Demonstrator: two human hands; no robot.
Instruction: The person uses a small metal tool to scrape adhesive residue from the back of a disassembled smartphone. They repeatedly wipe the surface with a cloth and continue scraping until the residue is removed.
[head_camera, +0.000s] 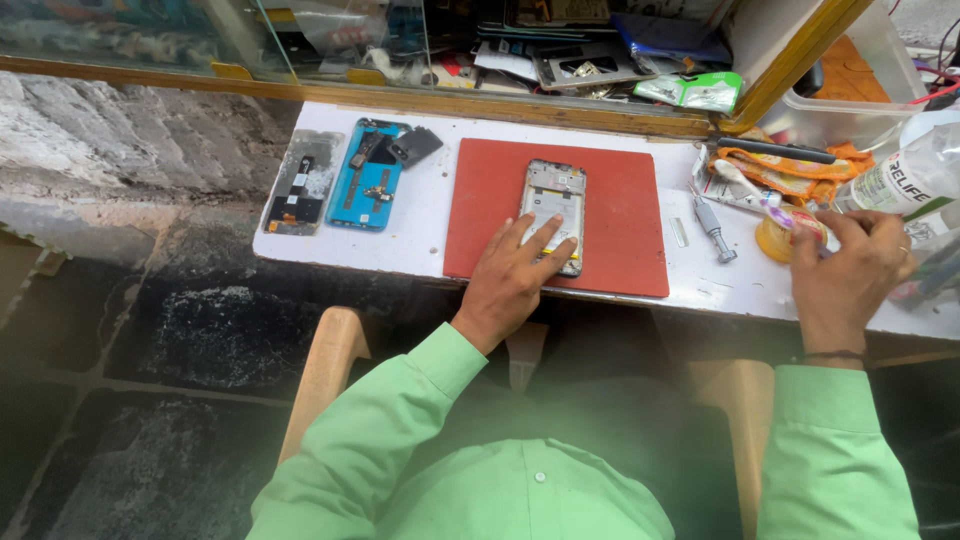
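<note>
1. From my remote seat at the head camera: the left hand (512, 280) lies on the lower end of an opened phone (553, 212), fingers spread flat and pressing it onto a red mat (620, 215). The phone sits near the mat's middle, screen side down, its insides showing.

2. The right hand (845, 275) is off at the bench's right end, fingers curled together around a toothbrush (745, 185) whose handle crosses a small yellow tub (778, 240). I cannot tell whether the hand also touches the tub.

3. Risk, as I judge it: the pressing fingers rest on bare circuitry, so a heavy push or a slip could smear or bend something inside the phone.

4. Risk: the mat's front edge runs along the lip of the white bench (430, 190), and the phone's lower end is near it. A sideways shove could send it over the edge to the stone floor below.

5. Risk: the crowded right end. A careless lift of the brush could tip the tub or knock the screwdriver (712, 232) lying just beside it.

6. Count: one phone on the mat; one mat; two hands.

7. Count: to the left, one grey panel (300, 185), one blue back cover (367, 175) and one small dark part (418, 146) at its upper corner.

8. Count: one toothbrush, one tub, one screwdriver, one clear bottle (905, 180) at far right.
</note>
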